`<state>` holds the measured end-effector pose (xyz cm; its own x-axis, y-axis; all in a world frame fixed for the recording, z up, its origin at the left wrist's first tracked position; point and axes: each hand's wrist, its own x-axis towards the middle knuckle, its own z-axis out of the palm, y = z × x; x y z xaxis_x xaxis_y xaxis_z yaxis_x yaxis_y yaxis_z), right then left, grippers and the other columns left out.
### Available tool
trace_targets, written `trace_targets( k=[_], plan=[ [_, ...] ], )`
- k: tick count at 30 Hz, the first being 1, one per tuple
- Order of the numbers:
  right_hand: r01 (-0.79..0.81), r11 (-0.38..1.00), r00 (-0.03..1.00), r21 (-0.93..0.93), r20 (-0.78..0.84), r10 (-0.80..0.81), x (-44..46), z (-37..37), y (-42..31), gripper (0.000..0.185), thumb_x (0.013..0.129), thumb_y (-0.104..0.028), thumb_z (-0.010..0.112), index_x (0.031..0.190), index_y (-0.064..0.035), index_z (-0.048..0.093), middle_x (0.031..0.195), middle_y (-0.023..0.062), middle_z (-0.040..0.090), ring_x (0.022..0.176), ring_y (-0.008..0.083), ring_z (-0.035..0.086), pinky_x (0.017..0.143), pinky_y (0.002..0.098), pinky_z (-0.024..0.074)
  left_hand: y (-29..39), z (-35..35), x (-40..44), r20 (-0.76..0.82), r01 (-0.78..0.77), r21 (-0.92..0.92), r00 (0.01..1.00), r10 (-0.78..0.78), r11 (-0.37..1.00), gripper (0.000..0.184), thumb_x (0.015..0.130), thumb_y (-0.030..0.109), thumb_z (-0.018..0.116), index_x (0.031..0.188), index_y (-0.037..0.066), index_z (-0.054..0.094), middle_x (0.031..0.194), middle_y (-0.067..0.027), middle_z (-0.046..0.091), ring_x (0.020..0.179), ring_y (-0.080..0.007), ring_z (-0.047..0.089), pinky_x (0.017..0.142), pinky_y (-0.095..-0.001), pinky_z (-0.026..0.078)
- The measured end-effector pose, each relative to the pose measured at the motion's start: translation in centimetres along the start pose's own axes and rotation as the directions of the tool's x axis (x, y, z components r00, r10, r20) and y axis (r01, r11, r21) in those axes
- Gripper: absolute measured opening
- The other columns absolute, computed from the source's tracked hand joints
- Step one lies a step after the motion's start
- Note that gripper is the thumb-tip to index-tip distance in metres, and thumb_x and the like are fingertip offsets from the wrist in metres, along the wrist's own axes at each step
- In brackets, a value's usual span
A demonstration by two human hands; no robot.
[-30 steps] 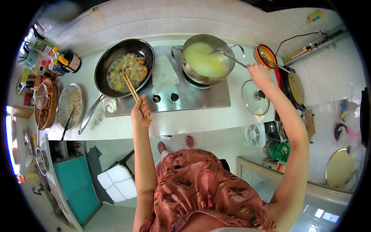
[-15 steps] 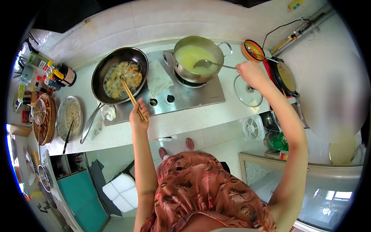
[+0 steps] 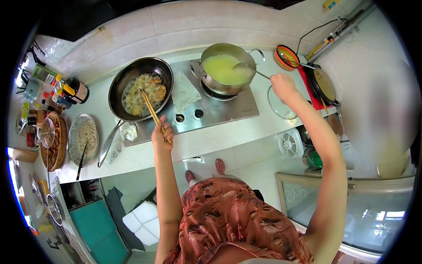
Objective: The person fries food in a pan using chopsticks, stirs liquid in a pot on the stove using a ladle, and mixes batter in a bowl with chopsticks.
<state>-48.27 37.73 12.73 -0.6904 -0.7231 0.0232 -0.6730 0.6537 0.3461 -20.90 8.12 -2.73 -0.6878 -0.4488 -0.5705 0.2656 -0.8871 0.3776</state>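
Observation:
My left hand [image 3: 162, 134] is closed around a pair of wooden chopsticks [image 3: 151, 111]. Their tips reach into bubbling oil in a dark frying pan [image 3: 115, 93], touching or close to golden battered food [image 3: 156, 91]. Over at the stove's right side, my right hand [image 3: 284, 86] grips the thin handle of a metal ladle [image 3: 263, 75]. The ladle's bowl is partly sunk in pale yellow-green liquid [image 3: 222, 68] inside a two-handled steel pot [image 3: 228, 89]. Below my right hand, a glass lid [image 3: 277, 104] lies on the counter, partly covered by my wrist.
A white cloth [image 3: 184, 94] lies on the steel stove [image 3: 237, 105] between the pans. To the left are an oval dish of pale mixture [image 3: 83, 132], a wicker basket [image 3: 55, 149] and sauce bottles [image 3: 77, 90]. An orange bowl [image 3: 285, 57] and a flat black pan [image 3: 324, 86] stand right.
The ladle's bowl has shifted right in the pot and sits deeper in the liquid. My left hand keeps the chopsticks in the frying pan. The whole view has shifted slightly.

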Motion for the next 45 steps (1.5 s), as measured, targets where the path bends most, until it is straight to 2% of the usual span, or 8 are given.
trace_targets(
  k=[7,13,20,24,27,37,43,45],
  plan=[
    [-0.089,0.982,0.99,0.168,0.12,0.07,-1.9,-4.0,-2.8,0.013,0.075,-0.002,0.052,0.08,0.0,0.064,0.08,0.0207,0.063,0.075,0.036,0.063,0.065,0.0435,0.0506,0.1,0.0,0.1,0.014,-0.032,0.028,0.999,0.031,0.999,0.025,0.095,0.016,0.039,0.111,0.001,0.05,0.072,-0.0012,0.044,0.047,-0.0065,0.03,0.038,-0.0198,0.022],
    [0.136,0.981,0.965,-0.136,-0.208,-0.163,-3.3,-7.1,0.8,0.008,0.069,-0.001,0.057,0.072,-0.0017,0.064,0.072,0.0144,0.06,0.071,0.0307,0.063,0.059,0.0394,0.0502,-0.4,0.3,0.2,-0.006,-0.085,0.029,0.996,0.085,0.996,0.026,0.096,0.019,0.04,0.114,0.004,0.05,0.074,-0.0017,0.046,0.049,-0.0068,0.033,0.037,-0.019,0.024],
    [0.424,0.876,0.887,-0.23,-0.091,-0.453,0.2,-5.4,4.5,0.006,0.065,-0.005,0.06,0.061,-0.0051,0.064,0.07,0.012,0.062,0.068,0.0273,0.064,0.057,0.0369,0.0503,-1.3,1.3,0.9,-0.009,-0.12,-0.094,0.993,0.12,0.988,0.026,0.098,0.019,0.037,0.111,0.002,0.051,0.073,-0.0016,0.044,0.046,-0.0047,0.029,0.034,-0.0176,0.022],
    [0.605,0.794,0.793,-0.051,-0.049,-0.607,0.7,-2.1,5.7,0.006,0.063,0.0,0.059,0.065,-0.0037,0.063,0.07,0.0107,0.061,0.066,0.0279,0.063,0.056,0.0348,0.0496,-2.6,2.4,0.8,-0.031,-0.21,-0.123,0.978,0.208,0.97,0.029,0.099,0.018,0.034,0.11,-0.003,0.051,0.073,-0.0021,0.044,0.046,-0.0051,0.028,0.035,-0.0179,0.023],
    [0.634,0.763,0.753,0.127,-0.325,-0.572,-0.5,-0.1,5.7,0.003,0.062,-0.001,0.06,0.063,-0.0035,0.062,0.064,0.0104,0.059,0.06,0.0249,0.063,0.052,0.032,0.0488,-3.2,2.5,1.1,0.011,-0.212,-0.165,0.976,0.216,0.963,0.032,0.099,0.018,0.032,0.113,-0.006,0.049,0.074,-0.0034,0.044,0.047,-0.0058,0.029,0.035,-0.0184,0.022],
    [0.441,0.892,0.866,0.095,-0.307,-0.396,0.6,6.9,3.0,0.005,0.06,-0.003,0.064,0.06,-0.0066,0.061,0.06,0.0062,0.059,0.06,0.0198,0.062,0.05,0.029,0.0482,-3.6,2.6,1.5,0.043,-0.225,-0.146,0.971,0.233,0.963,0.033,0.097,0.012,0.035,0.117,-0.012,0.045,0.073,-0.005,0.046,0.047,-0.0052,0.033,0.035,-0.018,0.023],
    [0.275,0.706,0.958,0.652,-0.251,-0.141,2.7,9.4,3.9,0.007,0.073,-0.002,0.056,0.078,-0.0002,0.06,0.069,0.014,0.061,0.059,0.0302,0.062,0.053,0.0388,0.0494,-4.2,3.4,1.7,-0.073,-0.267,-0.129,0.963,0.259,0.955,0.031,0.097,0.013,0.034,0.113,-0.01,0.047,0.075,-0.0047,0.046,0.046,-0.0059,0.031,0.035,-0.0186,0.022],
    [0.239,0.671,0.966,0.702,-0.243,-0.089,3.5,9.1,3.7,0.007,0.075,-0.001,0.053,0.078,0.0009,0.059,0.069,0.0154,0.06,0.06,0.0319,0.062,0.053,0.0402,0.0493,-4.7,4.0,1.6,-0.098,-0.277,-0.131,0.959,0.266,0.952,0.03,0.098,0.013,0.035,0.112,-0.009,0.048,0.076,-0.0048,0.046,0.046,-0.0059,0.03,0.035,-0.0188,0.021]
  ],
)
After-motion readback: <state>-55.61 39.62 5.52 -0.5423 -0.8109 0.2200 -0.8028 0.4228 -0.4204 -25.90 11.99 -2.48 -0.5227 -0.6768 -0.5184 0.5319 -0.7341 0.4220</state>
